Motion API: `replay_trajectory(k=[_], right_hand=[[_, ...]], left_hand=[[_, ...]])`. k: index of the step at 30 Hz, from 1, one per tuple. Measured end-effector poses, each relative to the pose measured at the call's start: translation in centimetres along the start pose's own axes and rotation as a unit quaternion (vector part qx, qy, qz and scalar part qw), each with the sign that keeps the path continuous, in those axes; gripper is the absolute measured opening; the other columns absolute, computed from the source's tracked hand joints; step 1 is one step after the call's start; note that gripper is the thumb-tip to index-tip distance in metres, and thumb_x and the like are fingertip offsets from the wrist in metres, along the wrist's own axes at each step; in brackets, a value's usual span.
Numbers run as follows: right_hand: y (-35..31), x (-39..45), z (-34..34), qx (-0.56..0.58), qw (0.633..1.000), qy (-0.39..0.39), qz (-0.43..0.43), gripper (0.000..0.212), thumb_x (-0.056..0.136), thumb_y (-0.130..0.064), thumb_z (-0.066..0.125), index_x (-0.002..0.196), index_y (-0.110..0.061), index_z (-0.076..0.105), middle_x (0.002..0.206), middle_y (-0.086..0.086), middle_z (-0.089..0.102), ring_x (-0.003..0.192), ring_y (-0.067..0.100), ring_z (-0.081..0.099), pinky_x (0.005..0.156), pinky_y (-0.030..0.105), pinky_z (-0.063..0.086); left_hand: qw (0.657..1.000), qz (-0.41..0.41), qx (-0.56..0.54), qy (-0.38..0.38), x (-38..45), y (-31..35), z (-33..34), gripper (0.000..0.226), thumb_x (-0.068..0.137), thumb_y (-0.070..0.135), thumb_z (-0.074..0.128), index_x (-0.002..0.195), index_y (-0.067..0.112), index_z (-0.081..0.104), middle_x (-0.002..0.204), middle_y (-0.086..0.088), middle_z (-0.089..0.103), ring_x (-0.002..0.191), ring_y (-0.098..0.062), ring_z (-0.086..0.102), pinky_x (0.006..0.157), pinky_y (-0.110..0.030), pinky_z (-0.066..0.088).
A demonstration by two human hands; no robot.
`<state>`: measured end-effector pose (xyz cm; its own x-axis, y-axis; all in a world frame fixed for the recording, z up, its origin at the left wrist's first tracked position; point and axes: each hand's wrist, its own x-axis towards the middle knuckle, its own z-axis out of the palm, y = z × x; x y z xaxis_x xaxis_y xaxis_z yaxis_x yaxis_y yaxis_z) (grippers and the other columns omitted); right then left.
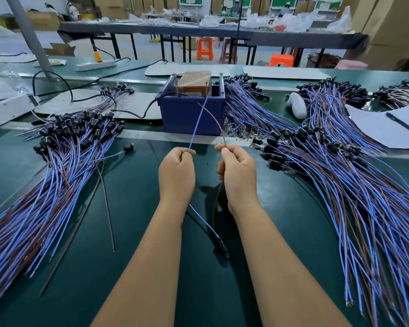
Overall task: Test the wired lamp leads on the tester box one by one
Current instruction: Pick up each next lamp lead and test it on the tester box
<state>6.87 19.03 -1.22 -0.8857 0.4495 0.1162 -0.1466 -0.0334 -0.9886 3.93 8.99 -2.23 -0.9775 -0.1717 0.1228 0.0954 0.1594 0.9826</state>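
Green bench mat (132,267). Left hand (176,172) pinches blue lead (198,123), right hand (238,172) pinches brown lead (213,119); tester box (192,107) just ahead. Risk: loose tips cross, miss contacts, false reading.

I see my left hand (176,172) pinching the blue lead (198,121) and my right hand (237,172) pinching the brown lead (213,116), both wires rising toward the blue tester box (191,114) on the green desk (132,232), between two heaps of leads.
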Motion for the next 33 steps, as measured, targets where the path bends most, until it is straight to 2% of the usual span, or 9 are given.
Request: replay_trajectory(k=[4,7,9,11,14,16,20,23,33], right_hand=[[-0.2,0.1,-0.2,0.027,1.000,0.012,0.009,0.025,0.096,-0.011,0.047,0.084,-0.020,0.066,0.053,-0.002,0.048,0.053,0.009,0.043,0.054,0.023,0.038],[-0.2,0.2,-0.3,0.048,0.999,0.011,0.010,0.023,0.097,-0.010,0.046,0.091,-0.015,0.067,0.053,-0.002,0.050,0.051,0.007,0.044,0.051,0.019,0.040],[-0.2,0.2,-0.3,0.047,0.999,0.005,0.002,0.022,0.099,-0.011,0.046,0.095,-0.015,0.068,0.054,-0.003,0.051,0.052,0.006,0.046,0.051,0.018,0.041],[-0.1,0.2,-0.1,0.037,0.999,0.000,-0.007,0.022,0.100,-0.013,0.046,0.097,-0.019,0.067,0.055,-0.005,0.052,0.054,0.005,0.048,0.054,0.019,0.042],[0.1,0.3,0.1,0.022,1.000,-0.001,-0.021,0.022,0.101,-0.015,0.045,0.100,-0.022,0.066,0.056,-0.006,0.053,0.055,0.004,0.048,0.055,0.020,0.042],[0.1,0.3,0.1,0.017,1.000,0.003,-0.023,0.022,0.101,-0.016,0.045,0.101,-0.022,0.067,0.057,-0.005,0.053,0.056,0.004,0.049,0.055,0.020,0.043],[0.1,0.3,-0.1,0.028,0.999,0.010,-0.026,0.022,0.102,-0.016,0.046,0.100,-0.023,0.067,0.056,-0.006,0.054,0.056,0.005,0.049,0.056,0.021,0.043],[-0.2,0.2,-0.2,0.045,0.998,0.009,-0.034,0.023,0.101,-0.015,0.046,0.098,-0.022,0.067,0.056,-0.004,0.054,0.054,0.006,0.048,0.054,0.019,0.042],[-0.6,-0.1,-0.4,0.076,0.997,0.009,-0.025,0.024,0.096,-0.009,0.048,0.090,-0.012,0.070,0.052,0.003,0.051,0.052,0.010,0.047,0.050,0.016,0.040]], left_hand=[[0.998,0.016,0.026,0.046,0.2,0.0,-0.4,0.024,0.098,0.020,0.041,0.089,0.029,0.060,0.058,0.008,0.058,0.042,-0.002,0.043,0.043,-0.015,0.035],[0.997,0.015,0.023,0.067,0.5,0.0,-0.7,0.021,0.101,0.024,0.041,0.101,0.028,0.062,0.062,0.008,0.062,0.051,-0.006,0.046,0.055,-0.025,0.039],[0.997,0.018,0.011,0.070,0.6,0.1,-0.9,0.021,0.102,0.025,0.043,0.105,0.028,0.063,0.063,0.008,0.061,0.051,-0.006,0.045,0.056,-0.026,0.040],[0.997,0.029,0.000,0.073,0.6,0.0,-1.0,0.021,0.102,0.025,0.044,0.105,0.029,0.065,0.060,0.009,0.053,0.046,-0.003,0.041,0.051,-0.020,0.038],[0.996,0.031,-0.010,0.082,0.7,-0.1,-0.8,0.022,0.102,0.022,0.044,0.102,0.028,0.065,0.055,0.011,0.040,0.043,-0.005,0.034,0.047,-0.021,0.032],[0.996,0.024,-0.007,0.089,0.7,-0.2,-0.8,0.022,0.101,0.022,0.043,0.101,0.028,0.065,0.053,0.012,0.037,0.042,-0.005,0.033,0.046,-0.020,0.030],[0.995,0.011,0.000,0.095,0.9,-0.1,-0.9,0.022,0.100,0.022,0.044,0.103,0.024,0.066,0.057,0.012,0.044,0.050,-0.007,0.039,0.053,-0.028,0.033],[0.995,0.009,-0.015,0.096,0.8,0.1,-0.8,0.020,0.099,0.021,0.046,0.097,0.024,0.065,0.060,0.009,0.049,0.055,-0.011,0.043,0.058,-0.029,0.036],[0.992,0.000,-0.048,0.114,1.2,0.0,-1.0,0.020,0.098,0.021,0.048,0.100,0.020,0.068,0.062,0.009,0.050,0.056,-0.013,0.042,0.063,-0.031,0.036]])
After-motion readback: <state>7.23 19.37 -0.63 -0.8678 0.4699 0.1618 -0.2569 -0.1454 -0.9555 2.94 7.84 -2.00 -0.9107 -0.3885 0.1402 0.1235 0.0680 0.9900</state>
